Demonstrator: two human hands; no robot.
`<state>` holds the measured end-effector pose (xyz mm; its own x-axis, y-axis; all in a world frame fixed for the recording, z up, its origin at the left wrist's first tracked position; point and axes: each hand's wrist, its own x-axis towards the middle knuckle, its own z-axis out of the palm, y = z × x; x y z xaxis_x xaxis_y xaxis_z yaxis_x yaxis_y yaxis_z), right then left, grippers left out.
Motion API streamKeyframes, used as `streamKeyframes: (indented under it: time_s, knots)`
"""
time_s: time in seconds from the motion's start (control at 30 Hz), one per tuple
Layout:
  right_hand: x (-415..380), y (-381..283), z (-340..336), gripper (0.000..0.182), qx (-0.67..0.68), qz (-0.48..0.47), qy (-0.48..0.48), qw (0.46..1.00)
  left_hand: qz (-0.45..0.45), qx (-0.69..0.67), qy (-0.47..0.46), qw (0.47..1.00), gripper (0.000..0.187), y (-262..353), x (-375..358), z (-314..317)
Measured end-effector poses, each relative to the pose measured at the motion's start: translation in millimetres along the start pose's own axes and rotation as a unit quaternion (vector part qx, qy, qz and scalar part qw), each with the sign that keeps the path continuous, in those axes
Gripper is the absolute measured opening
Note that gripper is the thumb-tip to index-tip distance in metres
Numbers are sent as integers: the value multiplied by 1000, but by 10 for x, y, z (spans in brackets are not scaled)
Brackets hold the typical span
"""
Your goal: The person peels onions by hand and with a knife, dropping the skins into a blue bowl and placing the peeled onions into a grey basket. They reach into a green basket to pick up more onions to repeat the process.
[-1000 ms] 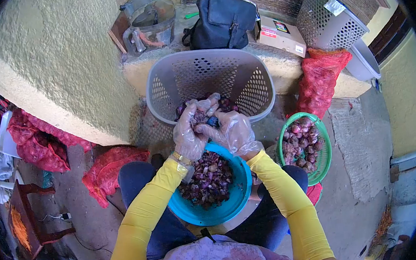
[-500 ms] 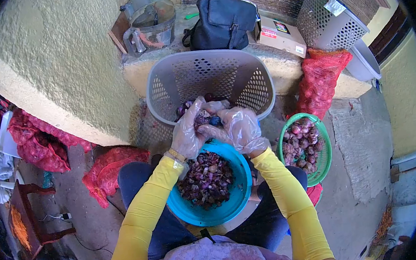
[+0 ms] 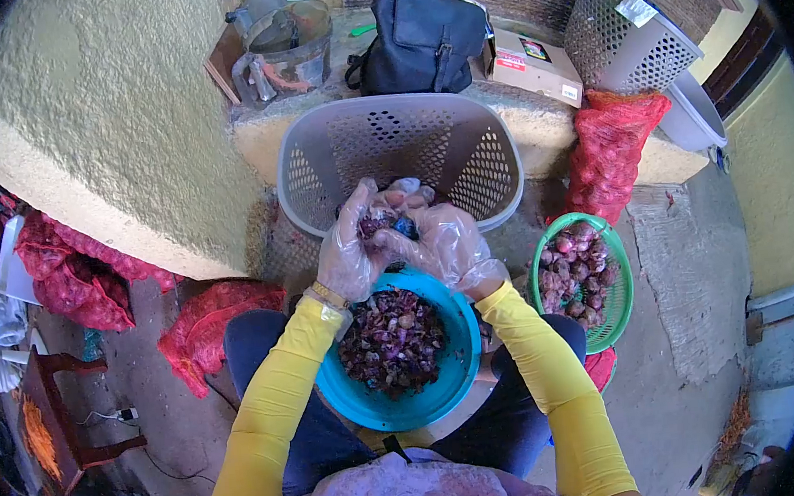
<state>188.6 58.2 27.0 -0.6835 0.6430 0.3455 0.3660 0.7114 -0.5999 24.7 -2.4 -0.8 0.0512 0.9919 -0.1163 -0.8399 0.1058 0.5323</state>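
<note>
Both my hands wear clear plastic gloves and meet over the near rim of a grey perforated basket (image 3: 290,158). My left hand (image 3: 348,252) is closed around a purple onion (image 3: 377,223), mostly hidden by fingers. Fingers curled, my right hand (image 3: 453,243) presses against the same onion and grips a small dark-blue object (image 3: 404,228) whose kind I cannot make out. More purple onions lie inside the grey basket, partly behind my hands. Just below, between my knees, a blue basin (image 3: 465,374) holds a heap of purple onion skins and scraps (image 3: 391,343).
A green basket (image 3: 627,308) of red onions stands to the right. Red mesh sacks of onions (image 3: 611,158) lean at the right, with others (image 3: 224,324) at the left. On the ledge are a black backpack (image 3: 426,38), a cardboard box (image 3: 532,66) and a clear pitcher (image 3: 290,54).
My hands have shifted slightly left, still together around the onion. My left fingers have turned a little. The basin and baskets stay in place.
</note>
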Motion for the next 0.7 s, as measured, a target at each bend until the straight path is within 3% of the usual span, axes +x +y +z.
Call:
streamKeyframes:
  time_s: [0.03,0.27,0.43,0.5,0.6,0.7]
  knots:
    - [7,-20,-50,44,-11,-45,36,998,0,-1,0,1000,49,-27,-4,42]
    - [-14,33,-42,70,-142,4,-5,990,6,-90,78,993,31,-194,52,-70]
    - [-23,56,44,69,-120,-2,3,993,-3,-117,138,983,31,-213,71,-84]
    - [-46,92,141,67,-114,23,-8,993,24,-130,53,990,36,-232,66,-113]
    - [-98,127,299,58,-95,67,-4,993,88,-117,49,988,41,-274,53,-10]
    - [-124,111,387,50,-24,102,-2,994,91,-141,57,984,44,-306,106,-181]
